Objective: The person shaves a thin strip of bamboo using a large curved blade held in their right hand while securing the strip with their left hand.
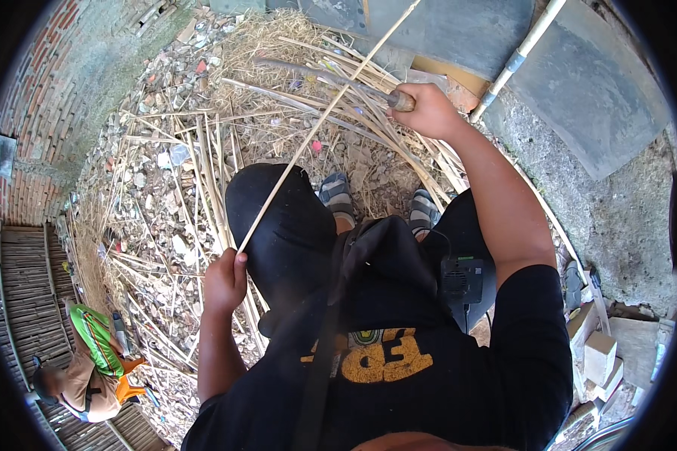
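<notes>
My left hand [224, 282] is closed around the lower end of a long thin bamboo strip [297, 158], beside my left knee. The strip slants up and to the right across my knee, past the top edge of the view. In my right hand [429, 111] is the wooden handle of a machete [316, 73]. Its dark, slightly curved blade points left and crosses the strip ahead of my knees. Whether blade and strip touch, I cannot tell.
Split bamboo strips [203, 177] and straw-like shavings [274, 41] lie over the stony ground. A bamboo pole [519, 56] leans near grey panels [587, 90] on the right. Another person [90, 376] sits at lower left on an orange stool [130, 387]. Blocks [600, 357] lie at lower right.
</notes>
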`<state>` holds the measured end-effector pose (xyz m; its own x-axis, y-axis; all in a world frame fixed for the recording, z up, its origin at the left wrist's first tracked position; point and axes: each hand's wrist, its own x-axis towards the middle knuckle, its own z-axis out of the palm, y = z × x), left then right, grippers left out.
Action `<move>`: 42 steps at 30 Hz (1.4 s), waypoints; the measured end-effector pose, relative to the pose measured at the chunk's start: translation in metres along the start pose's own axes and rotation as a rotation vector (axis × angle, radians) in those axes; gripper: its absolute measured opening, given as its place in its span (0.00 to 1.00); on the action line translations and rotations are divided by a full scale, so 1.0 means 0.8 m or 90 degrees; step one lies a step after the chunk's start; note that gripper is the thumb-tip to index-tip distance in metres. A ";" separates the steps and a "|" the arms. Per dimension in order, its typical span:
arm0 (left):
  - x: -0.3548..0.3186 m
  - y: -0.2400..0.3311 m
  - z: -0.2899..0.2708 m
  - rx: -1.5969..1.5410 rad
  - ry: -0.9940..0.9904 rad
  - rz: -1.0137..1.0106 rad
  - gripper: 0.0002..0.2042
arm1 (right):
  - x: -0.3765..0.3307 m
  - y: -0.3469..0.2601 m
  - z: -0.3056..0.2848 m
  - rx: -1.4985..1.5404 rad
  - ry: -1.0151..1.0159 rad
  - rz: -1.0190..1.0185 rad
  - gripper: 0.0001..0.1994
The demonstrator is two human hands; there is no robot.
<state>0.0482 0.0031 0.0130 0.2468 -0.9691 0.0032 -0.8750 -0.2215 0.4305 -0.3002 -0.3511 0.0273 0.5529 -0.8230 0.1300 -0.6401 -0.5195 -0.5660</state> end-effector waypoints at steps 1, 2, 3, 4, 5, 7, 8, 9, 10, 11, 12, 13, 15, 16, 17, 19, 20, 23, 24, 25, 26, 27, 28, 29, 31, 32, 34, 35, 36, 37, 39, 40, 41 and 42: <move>-0.006 -0.003 0.001 -0.008 -0.003 -0.007 0.18 | -0.001 0.002 0.002 0.053 0.033 -0.011 0.18; -0.012 -0.006 0.002 -0.016 -0.006 -0.014 0.18 | -0.002 0.004 0.005 0.106 0.067 -0.021 0.19; -0.019 -0.010 0.003 -0.023 -0.009 -0.022 0.18 | -0.003 -0.002 0.006 0.159 0.100 -0.033 0.20; -0.026 -0.016 0.005 -0.016 -0.001 -0.022 0.18 | -0.004 -0.006 0.004 0.207 0.080 0.012 0.21; -0.030 -0.017 0.007 -0.019 0.006 -0.021 0.17 | -0.005 -0.010 -0.001 0.255 0.061 0.058 0.22; -0.038 -0.019 0.009 -0.022 0.024 -0.016 0.17 | -0.009 -0.021 -0.012 0.320 0.028 0.119 0.22; -0.044 -0.023 0.015 -0.010 0.028 -0.017 0.17 | -0.012 -0.024 -0.017 0.337 0.013 0.138 0.22; -0.051 -0.029 0.022 0.004 0.038 -0.018 0.17 | -0.011 -0.027 -0.021 0.354 0.000 0.151 0.21; -0.053 -0.037 0.024 0.025 0.047 -0.011 0.16 | -0.012 -0.022 -0.022 0.402 -0.013 0.138 0.21; -0.054 -0.042 0.025 0.045 0.057 -0.003 0.16 | -0.012 -0.012 -0.018 0.448 -0.026 0.123 0.21; -0.056 -0.041 0.024 0.051 0.064 -0.003 0.16 | -0.010 -0.005 -0.013 0.499 -0.040 0.106 0.21; -0.059 -0.041 0.025 0.067 0.079 0.013 0.15 | -0.009 -0.007 -0.012 0.506 -0.039 0.101 0.20; -0.061 -0.044 0.025 0.058 0.083 0.018 0.14 | -0.011 -0.011 -0.012 0.516 -0.042 0.094 0.19; -0.062 -0.044 0.024 0.059 0.073 0.006 0.14 | -0.012 -0.010 -0.013 0.527 -0.044 0.097 0.19; -0.062 -0.045 0.022 0.064 0.073 0.010 0.14 | -0.014 -0.011 -0.014 0.542 -0.047 0.092 0.19; -0.062 -0.042 0.020 0.071 0.074 0.013 0.14 | -0.016 -0.012 -0.017 0.569 -0.057 0.083 0.19; -0.063 -0.043 0.017 0.097 0.072 0.011 0.14 | -0.013 -0.009 -0.014 0.567 -0.062 0.068 0.16; -0.065 -0.039 0.014 0.098 0.057 -0.012 0.14 | -0.016 -0.017 -0.023 0.550 -0.082 0.075 0.11; -0.064 -0.035 0.009 0.093 0.022 -0.043 0.14 | -0.019 -0.018 -0.025 0.548 -0.088 0.088 0.11; -0.062 -0.030 0.007 0.118 0.011 -0.043 0.14 | -0.018 -0.016 -0.026 0.544 -0.088 0.084 0.11; -0.060 -0.027 0.008 0.121 0.010 -0.050 0.14 | -0.016 -0.013 -0.027 0.540 -0.088 0.081 0.11; -0.062 -0.026 0.006 0.131 0.005 -0.058 0.14 | -0.017 -0.011 -0.023 0.544 -0.087 0.080 0.11; -0.063 -0.023 0.006 0.133 0.005 -0.065 0.14 | -0.016 -0.010 -0.021 0.541 -0.089 0.069 0.11; -0.064 -0.021 0.007 0.136 0.006 -0.070 0.14 | -0.016 -0.010 -0.022 0.538 -0.090 0.067 0.11; -0.065 -0.016 0.003 0.141 0.003 -0.076 0.14 | -0.017 -0.012 -0.021 0.538 -0.089 0.067 0.11; -0.064 -0.014 0.002 0.139 0.003 -0.076 0.14 | -0.018 -0.011 -0.021 0.537 -0.089 0.073 0.12; -0.062 -0.013 0.000 0.144 0.015 -0.056 0.14 | -0.017 -0.011 -0.021 0.534 -0.092 0.081 0.12; -0.061 -0.015 0.000 0.148 0.014 -0.062 0.13 | -0.017 -0.014 -0.022 0.528 -0.091 0.083 0.12; -0.060 -0.017 0.001 0.150 0.012 -0.067 0.13 | -0.018 -0.018 -0.026 0.521 -0.090 0.086 0.12; -0.059 -0.017 0.001 0.152 0.010 -0.073 0.13 | -0.018 -0.021 -0.027 0.513 -0.088 0.089 0.12; -0.059 -0.012 -0.001 0.144 0.047 -0.057 0.12 | -0.017 -0.019 -0.026 0.510 -0.092 0.089 0.12; -0.058 -0.009 -0.002 0.139 0.065 -0.049 0.12 | -0.017 -0.018 -0.025 0.507 -0.093 0.090 0.12; -0.056 -0.006 -0.002 0.133 0.067 -0.043 0.12 | -0.016 -0.016 -0.023 0.507 -0.086 0.085 0.12; -0.055 -0.004 -0.002 0.128 0.069 -0.040 0.12 | -0.016 -0.015 -0.020 0.509 -0.080 0.080 0.13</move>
<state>0.0409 0.0465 0.0132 0.3368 -0.9379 0.0837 -0.9194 -0.3083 0.2444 -0.3085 -0.3384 0.0456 0.5882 -0.8078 -0.0388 -0.1544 -0.0651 -0.9859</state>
